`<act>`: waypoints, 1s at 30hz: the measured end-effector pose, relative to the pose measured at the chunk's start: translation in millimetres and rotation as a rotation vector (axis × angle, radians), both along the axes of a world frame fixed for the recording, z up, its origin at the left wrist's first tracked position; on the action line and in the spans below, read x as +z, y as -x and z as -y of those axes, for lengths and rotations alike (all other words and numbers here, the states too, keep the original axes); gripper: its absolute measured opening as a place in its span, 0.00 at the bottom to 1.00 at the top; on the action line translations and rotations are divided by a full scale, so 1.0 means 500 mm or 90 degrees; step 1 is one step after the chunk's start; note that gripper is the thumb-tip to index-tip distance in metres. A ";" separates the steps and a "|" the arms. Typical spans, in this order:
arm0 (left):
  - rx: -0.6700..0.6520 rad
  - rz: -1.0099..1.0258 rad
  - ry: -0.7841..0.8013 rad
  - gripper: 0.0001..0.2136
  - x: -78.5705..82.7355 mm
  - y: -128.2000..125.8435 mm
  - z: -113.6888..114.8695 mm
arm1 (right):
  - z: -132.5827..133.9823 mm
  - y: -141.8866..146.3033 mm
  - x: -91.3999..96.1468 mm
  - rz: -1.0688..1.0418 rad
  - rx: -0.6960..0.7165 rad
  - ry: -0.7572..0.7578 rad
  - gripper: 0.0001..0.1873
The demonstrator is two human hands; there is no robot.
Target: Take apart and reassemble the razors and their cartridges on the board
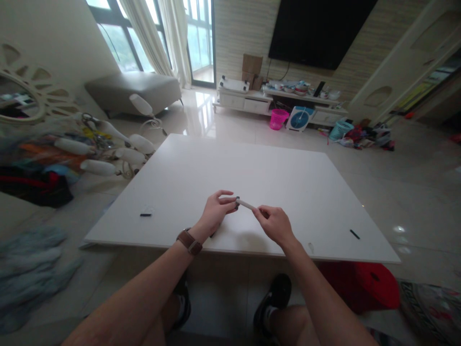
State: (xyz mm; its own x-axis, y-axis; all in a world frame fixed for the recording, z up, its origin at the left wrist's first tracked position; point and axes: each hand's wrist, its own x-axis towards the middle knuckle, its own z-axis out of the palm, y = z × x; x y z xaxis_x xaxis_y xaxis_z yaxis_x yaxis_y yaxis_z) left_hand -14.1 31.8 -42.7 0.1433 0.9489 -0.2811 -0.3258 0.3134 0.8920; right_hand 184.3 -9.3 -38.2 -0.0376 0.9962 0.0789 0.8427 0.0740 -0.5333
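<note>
Closed around a slim pale rod (pixel 246 204), the fingers of the right hand (pixel 275 223) hold it near one end, while its far end meets a small dark piece (pixel 237 203). That piece sits pinched at the fingertips of the left hand (pixel 214 212), whose index finger extends above it; it looks like a little fitting, though it is too small and dim to say for certain. Both hands work just above the near half of a broad white tabletop (pixel 245 173), close to its middle, the rod sloping down toward the right hand. A brown-strapped watch (pixel 189 241) circles the left wrist.

On the tabletop, a short black strip (pixel 145 215) lies well to the left of the hands, and another dark strip (pixel 355 234) lies far to the right, near that edge. Below the tabletop's right front edge, a red stool (pixel 374 286) stands on the tiled floor (pixel 414 216).
</note>
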 end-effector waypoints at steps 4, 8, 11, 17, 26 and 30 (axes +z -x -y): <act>0.034 0.029 0.015 0.16 -0.001 0.001 -0.004 | -0.001 0.004 -0.003 -0.002 0.026 0.044 0.24; 0.040 0.026 0.011 0.15 -0.003 0.002 -0.006 | 0.000 0.007 -0.002 -0.011 0.042 0.067 0.25; 0.055 0.007 0.002 0.16 -0.008 0.003 -0.008 | 0.003 0.003 0.002 0.002 0.084 0.084 0.25; 0.071 0.010 0.000 0.15 -0.011 0.004 -0.010 | 0.002 -0.011 -0.007 0.036 0.122 0.104 0.25; 0.060 -0.016 0.022 0.13 0.001 0.005 -0.008 | -0.039 -0.048 -0.108 0.104 0.026 0.135 0.15; 0.050 -0.018 0.029 0.13 0.002 0.008 -0.009 | -0.054 -0.077 -0.139 0.126 -0.079 0.130 0.13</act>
State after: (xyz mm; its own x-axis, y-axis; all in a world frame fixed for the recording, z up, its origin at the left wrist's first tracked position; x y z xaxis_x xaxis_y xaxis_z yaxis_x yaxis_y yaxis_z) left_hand -18.2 36.5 -41.6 0.0604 0.9431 -0.3271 -0.3266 0.3283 0.8863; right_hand 222.9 17.9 -107.5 0.0905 0.9886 -0.1202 0.9279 -0.1275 -0.3505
